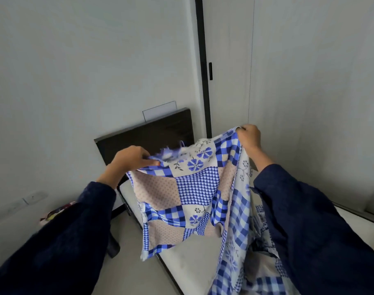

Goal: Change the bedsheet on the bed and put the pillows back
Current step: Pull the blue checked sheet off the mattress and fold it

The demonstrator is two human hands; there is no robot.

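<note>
Left hand (pixel 129 158): I pinched the bedsheet (pixel 194 188) edge, centre frame.
Right hand (pixel 249 136): fingers curled round its corner, raised to spread it over the mattress (pixel 190 258).

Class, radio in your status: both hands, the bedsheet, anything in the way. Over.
Left hand gripping bedsheet edge; right hand gripping it higher up. Bedsheet held up over bare mattress, not yet spread. Nothing seen blocking.
</note>
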